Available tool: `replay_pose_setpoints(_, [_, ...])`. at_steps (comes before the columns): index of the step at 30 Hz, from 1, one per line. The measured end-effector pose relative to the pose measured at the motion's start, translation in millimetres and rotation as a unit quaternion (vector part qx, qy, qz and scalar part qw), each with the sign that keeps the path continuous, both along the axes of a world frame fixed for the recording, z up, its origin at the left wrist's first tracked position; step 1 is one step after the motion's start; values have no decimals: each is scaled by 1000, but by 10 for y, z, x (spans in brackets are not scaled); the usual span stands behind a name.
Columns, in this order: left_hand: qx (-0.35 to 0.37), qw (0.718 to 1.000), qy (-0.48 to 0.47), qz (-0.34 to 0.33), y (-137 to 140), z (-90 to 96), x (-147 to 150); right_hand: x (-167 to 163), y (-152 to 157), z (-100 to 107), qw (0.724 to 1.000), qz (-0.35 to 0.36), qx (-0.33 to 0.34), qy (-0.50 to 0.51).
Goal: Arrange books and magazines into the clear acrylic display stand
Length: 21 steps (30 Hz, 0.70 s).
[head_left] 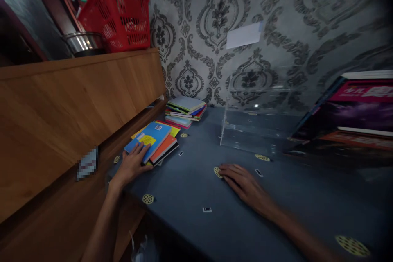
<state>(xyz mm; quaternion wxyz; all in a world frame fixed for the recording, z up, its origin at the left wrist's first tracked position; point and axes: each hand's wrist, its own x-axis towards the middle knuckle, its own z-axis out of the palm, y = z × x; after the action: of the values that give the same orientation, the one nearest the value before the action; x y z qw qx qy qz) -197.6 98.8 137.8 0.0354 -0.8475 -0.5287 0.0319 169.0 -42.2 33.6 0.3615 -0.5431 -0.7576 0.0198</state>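
Observation:
My left hand lies on the near end of a blue book, its fingers spread over the cover and its thumb along the near side. The blue book tops a small pile, with a yellow cover and an orange book showing under it. Palm down on the dark blue tablecloth, my right hand is open, its fingertips at a printed yellow dotted shape. Nothing shows in its fingers.
Behind the pile stands a stack of books against the patterned wall. A clear acrylic rack is at centre right, with large magazines beside it. A wooden cabinet at left bears a red basket and a metal pot.

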Motion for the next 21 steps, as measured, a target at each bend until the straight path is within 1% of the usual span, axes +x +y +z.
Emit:
replay_pose_setpoints(5, [15, 999, -28, -20, 9, -34, -110, 5, 22, -40, 1000, 4, -12, -6])
replay_pose_setpoints(10, [40, 997, -50, -38, 6, -64, -185, 10, 24, -70, 1000, -2, 3, -23])
replay_pose_setpoints(14, [60, 994, -68, -57, -3, -69, -201, 0, 6, -43, 1000, -3, 11, -29])
replay_pose_setpoints(17, [86, 992, -70, -53, -58, -72, -130, -3, -2, -28, 1000, 2, 6, -26])
replay_pose_setpoints(21, [133, 987, -75, -48, -216, -115, 104, 10, 13, -59, 1000, 1, 6, -26])
